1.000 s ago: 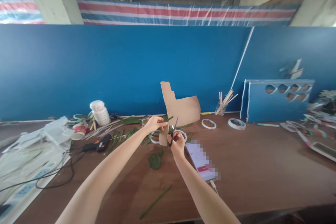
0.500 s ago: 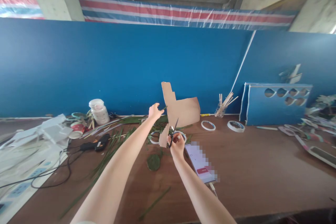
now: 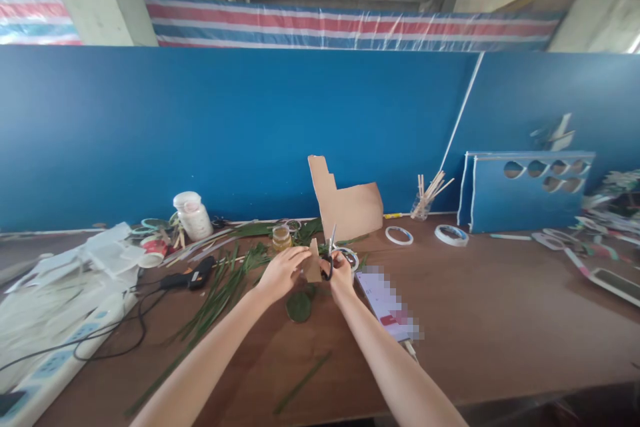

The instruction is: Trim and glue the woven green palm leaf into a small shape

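Note:
A small piece of cardboard (image 3: 314, 269) is upright between my two hands. My left hand (image 3: 286, 272) has its fingers closed at the left side of this piece. My right hand (image 3: 342, 275) grips black-handled scissors (image 3: 331, 255), blades pointing up, with its fingertips also at the cardboard's right side. Below the hands a round dark green piece (image 3: 299, 306) lies on the table. A roll of white tape (image 3: 353, 258) sits just behind my right hand, partly hidden by it.
A larger cut cardboard sheet (image 3: 350, 207) leans on the blue partition. Long green leaves (image 3: 220, 293) and a glue gun (image 3: 193, 275) lie to the left. Behind stands a small jar (image 3: 281, 237). A phone (image 3: 385, 307) and tape rolls (image 3: 399, 235) are to the right.
My left hand has come back down from beside the large cardboard sheet to the small cardboard piece. The right hand keeps the scissors and has barely moved.

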`<move>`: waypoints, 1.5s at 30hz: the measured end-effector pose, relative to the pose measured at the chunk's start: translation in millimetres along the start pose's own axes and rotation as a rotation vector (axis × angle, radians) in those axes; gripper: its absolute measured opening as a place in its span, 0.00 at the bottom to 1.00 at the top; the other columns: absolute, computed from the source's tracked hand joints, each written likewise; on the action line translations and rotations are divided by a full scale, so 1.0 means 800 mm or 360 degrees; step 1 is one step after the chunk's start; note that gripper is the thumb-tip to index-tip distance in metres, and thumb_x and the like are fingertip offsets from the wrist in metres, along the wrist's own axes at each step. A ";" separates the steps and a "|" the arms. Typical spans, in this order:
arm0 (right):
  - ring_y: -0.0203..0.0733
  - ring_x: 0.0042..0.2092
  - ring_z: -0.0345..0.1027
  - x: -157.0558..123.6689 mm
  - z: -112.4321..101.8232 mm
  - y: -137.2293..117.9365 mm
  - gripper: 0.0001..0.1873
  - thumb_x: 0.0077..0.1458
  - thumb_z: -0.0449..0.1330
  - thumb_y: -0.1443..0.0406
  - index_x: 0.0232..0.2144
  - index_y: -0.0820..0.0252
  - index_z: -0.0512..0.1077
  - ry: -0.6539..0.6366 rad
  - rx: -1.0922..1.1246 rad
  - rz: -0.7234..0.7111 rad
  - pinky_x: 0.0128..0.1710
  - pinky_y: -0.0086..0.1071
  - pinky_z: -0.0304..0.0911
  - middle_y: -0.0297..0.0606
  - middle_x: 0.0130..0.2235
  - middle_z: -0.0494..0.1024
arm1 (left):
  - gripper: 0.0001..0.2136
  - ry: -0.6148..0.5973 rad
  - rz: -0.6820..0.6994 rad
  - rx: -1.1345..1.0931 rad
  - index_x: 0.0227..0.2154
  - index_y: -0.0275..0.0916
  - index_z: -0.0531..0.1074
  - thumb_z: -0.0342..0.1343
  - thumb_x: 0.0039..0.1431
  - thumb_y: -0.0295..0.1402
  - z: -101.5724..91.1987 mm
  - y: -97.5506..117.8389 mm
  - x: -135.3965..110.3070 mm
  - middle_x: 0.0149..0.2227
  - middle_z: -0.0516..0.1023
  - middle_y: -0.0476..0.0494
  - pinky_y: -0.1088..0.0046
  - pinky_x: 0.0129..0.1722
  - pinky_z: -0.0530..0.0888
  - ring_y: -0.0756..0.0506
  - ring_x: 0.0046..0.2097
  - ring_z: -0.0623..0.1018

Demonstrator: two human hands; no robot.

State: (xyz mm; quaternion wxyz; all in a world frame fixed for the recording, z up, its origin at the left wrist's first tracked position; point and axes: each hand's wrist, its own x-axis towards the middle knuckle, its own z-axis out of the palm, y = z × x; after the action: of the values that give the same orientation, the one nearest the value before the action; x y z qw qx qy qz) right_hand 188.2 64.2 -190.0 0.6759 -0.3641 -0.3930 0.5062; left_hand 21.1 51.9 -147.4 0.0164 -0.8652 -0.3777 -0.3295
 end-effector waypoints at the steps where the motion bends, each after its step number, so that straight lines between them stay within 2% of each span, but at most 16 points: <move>1: 0.28 0.18 0.53 -0.002 0.001 0.000 0.17 0.36 0.65 0.66 0.22 0.57 0.57 -0.0067 0.0009 0.0035 0.17 0.23 0.49 0.22 0.17 0.61 | 0.22 0.0029 0.0025 0.0026 0.48 0.41 0.69 0.49 0.50 0.19 0.001 -0.001 -0.005 0.51 0.72 0.41 0.63 0.51 0.66 0.43 0.52 0.70; 4: 0.28 0.18 0.54 -0.005 0.001 -0.001 0.19 0.36 0.67 0.63 0.22 0.58 0.58 -0.0179 0.0008 0.0102 0.17 0.23 0.50 0.23 0.17 0.62 | 0.13 0.0154 -0.0042 -0.0077 0.39 0.39 0.75 0.52 0.52 0.22 0.007 -0.001 -0.012 0.41 0.78 0.41 0.65 0.46 0.68 0.43 0.44 0.75; 6: 0.29 0.19 0.57 -0.004 -0.001 -0.002 0.20 0.36 0.68 0.61 0.23 0.58 0.58 -0.0157 0.0000 0.0131 0.18 0.23 0.51 0.24 0.18 0.64 | 0.06 0.0301 -0.0344 -0.0294 0.31 0.37 0.76 0.54 0.54 0.29 0.012 0.000 -0.012 0.33 0.80 0.42 0.68 0.39 0.70 0.44 0.36 0.76; 9: 0.32 0.21 0.59 -0.002 -0.003 -0.002 0.22 0.36 0.68 0.58 0.22 0.57 0.57 -0.0102 -0.0095 0.0103 0.20 0.25 0.54 0.26 0.19 0.65 | 0.11 0.0500 -0.0875 -0.0872 0.28 0.35 0.75 0.57 0.52 0.39 0.016 -0.001 -0.011 0.27 0.79 0.44 0.72 0.30 0.71 0.45 0.29 0.76; 11: 0.31 0.21 0.58 -0.004 -0.002 0.000 0.22 0.35 0.68 0.59 0.20 0.58 0.57 -0.0138 -0.0258 0.0024 0.21 0.26 0.54 0.26 0.18 0.64 | 0.13 0.0565 -0.1061 -0.1250 0.29 0.34 0.74 0.59 0.49 0.41 0.015 -0.002 -0.010 0.25 0.78 0.45 0.74 0.28 0.70 0.46 0.26 0.76; 13: 0.31 0.22 0.56 -0.009 0.001 0.005 0.21 0.35 0.68 0.60 0.19 0.58 0.58 -0.0243 -0.0449 -0.0069 0.22 0.26 0.52 0.26 0.18 0.62 | 0.14 0.0630 -0.1160 -0.1473 0.28 0.33 0.73 0.62 0.45 0.41 0.014 -0.004 -0.010 0.22 0.77 0.47 0.75 0.27 0.70 0.48 0.24 0.75; 16: 0.31 0.23 0.55 -0.017 0.005 0.010 0.19 0.36 0.68 0.61 0.20 0.59 0.60 -0.0408 -0.0631 -0.0154 0.22 0.25 0.51 0.26 0.20 0.62 | 0.15 0.0735 -0.1231 -0.1659 0.27 0.33 0.73 0.64 0.42 0.41 0.011 -0.005 -0.010 0.22 0.76 0.47 0.76 0.25 0.69 0.50 0.22 0.74; 18: 0.30 0.23 0.55 -0.020 0.007 0.011 0.19 0.36 0.68 0.62 0.20 0.59 0.60 -0.0444 -0.0630 -0.0149 0.22 0.25 0.51 0.26 0.20 0.62 | 0.15 0.0764 -0.1228 -0.1731 0.27 0.33 0.73 0.64 0.42 0.41 0.009 -0.004 -0.010 0.23 0.76 0.48 0.77 0.24 0.68 0.51 0.21 0.72; 25: 0.30 0.21 0.56 -0.014 0.007 0.002 0.21 0.34 0.69 0.62 0.21 0.58 0.58 -0.0403 -0.0345 -0.0052 0.21 0.25 0.52 0.25 0.19 0.63 | 0.15 0.0687 -0.1247 -0.1844 0.28 0.33 0.73 0.64 0.43 0.40 0.007 0.006 -0.013 0.21 0.75 0.49 0.77 0.26 0.69 0.52 0.22 0.72; 28: 0.30 0.21 0.57 -0.015 0.009 -0.003 0.21 0.34 0.69 0.63 0.22 0.58 0.58 -0.0350 -0.0314 -0.0050 0.21 0.25 0.52 0.25 0.19 0.64 | 0.16 0.0652 -0.1262 -0.1903 0.27 0.33 0.73 0.65 0.41 0.41 0.009 0.009 -0.014 0.21 0.75 0.48 0.76 0.27 0.70 0.51 0.23 0.73; 31: 0.30 0.22 0.57 -0.014 0.009 -0.008 0.21 0.32 0.69 0.64 0.21 0.58 0.58 -0.0280 -0.0318 -0.0087 0.21 0.25 0.53 0.25 0.20 0.65 | 0.17 0.0595 -0.1270 -0.1976 0.29 0.34 0.72 0.61 0.45 0.45 0.010 0.010 -0.014 0.22 0.76 0.47 0.74 0.27 0.70 0.49 0.24 0.74; 34: 0.31 0.22 0.58 -0.010 0.007 -0.012 0.20 0.32 0.69 0.63 0.21 0.58 0.59 -0.0197 -0.0348 -0.0105 0.21 0.25 0.54 0.25 0.19 0.65 | 0.18 0.0616 -0.1224 -0.1841 0.29 0.34 0.72 0.56 0.50 0.48 0.007 0.010 -0.015 0.22 0.75 0.47 0.74 0.27 0.69 0.48 0.24 0.75; 37: 0.31 0.21 0.58 -0.004 0.002 -0.013 0.20 0.32 0.69 0.61 0.19 0.58 0.59 -0.0060 -0.0394 -0.0099 0.21 0.26 0.54 0.26 0.18 0.65 | 0.16 0.0727 -0.1054 -0.1304 0.26 0.34 0.73 0.55 0.53 0.45 0.002 0.012 -0.018 0.25 0.76 0.45 0.74 0.29 0.69 0.47 0.28 0.75; 39: 0.32 0.21 0.58 0.001 -0.003 -0.009 0.20 0.32 0.69 0.59 0.19 0.58 0.59 0.0012 -0.0387 -0.0077 0.20 0.26 0.54 0.27 0.17 0.66 | 0.14 0.0754 -0.0845 -0.0894 0.28 0.35 0.75 0.53 0.56 0.41 0.000 0.014 -0.021 0.31 0.78 0.42 0.72 0.35 0.70 0.44 0.34 0.77; 42: 0.34 0.22 0.61 0.008 -0.010 -0.002 0.20 0.34 0.68 0.56 0.19 0.58 0.60 0.0031 -0.0329 -0.0025 0.20 0.27 0.55 0.30 0.18 0.69 | 0.11 0.0690 -0.0458 -0.0409 0.37 0.39 0.76 0.51 0.59 0.35 0.000 0.017 -0.026 0.41 0.78 0.41 0.67 0.45 0.67 0.43 0.44 0.75; 45: 0.35 0.23 0.64 0.012 -0.015 0.004 0.18 0.38 0.67 0.55 0.21 0.59 0.63 0.0029 -0.0293 -0.0005 0.20 0.27 0.56 0.34 0.22 0.73 | 0.12 0.0588 -0.0171 -0.0024 0.44 0.43 0.74 0.51 0.59 0.31 0.002 0.018 -0.030 0.44 0.78 0.43 0.64 0.48 0.65 0.43 0.46 0.74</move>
State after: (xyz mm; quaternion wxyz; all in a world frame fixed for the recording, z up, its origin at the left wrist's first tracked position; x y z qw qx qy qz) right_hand 199.9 73.0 -196.5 0.6438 -0.4287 -0.4323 0.4635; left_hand 19.4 26.2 -159.3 0.0613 -0.7687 -0.4114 -0.4859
